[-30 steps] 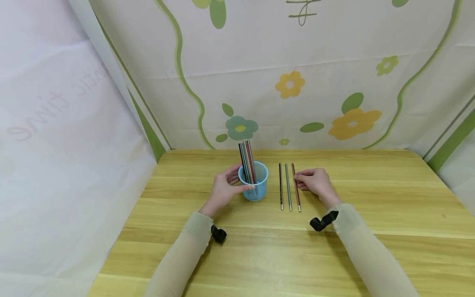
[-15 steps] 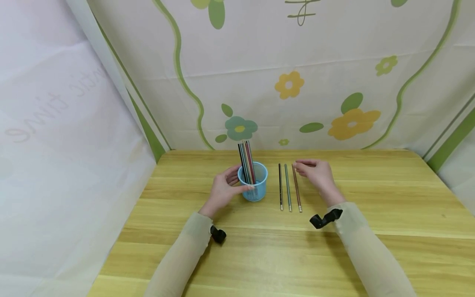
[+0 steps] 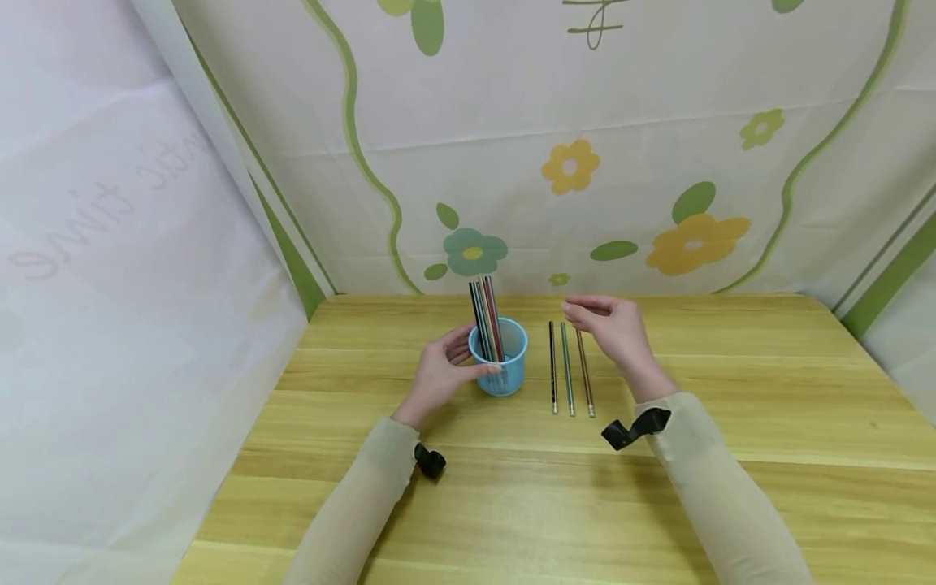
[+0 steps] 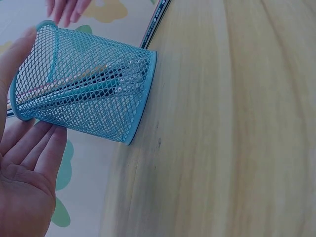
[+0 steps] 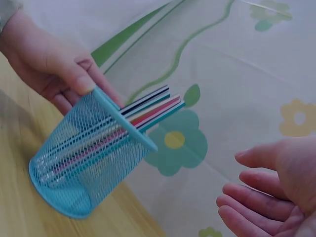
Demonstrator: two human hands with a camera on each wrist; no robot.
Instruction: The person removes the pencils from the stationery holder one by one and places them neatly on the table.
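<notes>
blue mesh cup (image 3: 501,364) standing upright on the wooden surface (image 3: 731,390), near the centre, slightly toward 11 o'clock of the surface middle. bundle of coloured pencils (image 3: 486,318) inside the cup, leaning together and rising above the rim toward 12 o'clock.

left hand (image 3: 441,374) at 9 o'clock of the cup, thumb on the near rim and fingers curved round the far side; grip closed on the mesh wall. confirmed in the left wrist view: palm and fingers (image 4: 37,153) lying against the cup (image 4: 84,101), thumb at the rim. right wrist view shows the same hold, thumb (image 5: 81,81) pressed on the cup rim (image 5: 89,158).

three loose pencils flat on the surface at 3 o'clock of the cup, parallel, apart from one another, each running 12 to 6: black pencil (image 3: 552,367) nearest the cup, green pencil (image 3: 566,370) in the middle, red-brown pencil (image 3: 583,374) outermost.

right hand (image 3: 614,329) raised above the far ends of the loose pencils, fingertips pointing toward 9 o'clock. grip slack and holding nothing; fingers loosely bent, as the right wrist view shows (image 5: 266,197). no contact with any pencil visible.

floral backdrop (image 3: 570,166) behind the surface at 12 o'clock; white cloth (image 3: 110,284) along the 9 o'clock side.
</notes>
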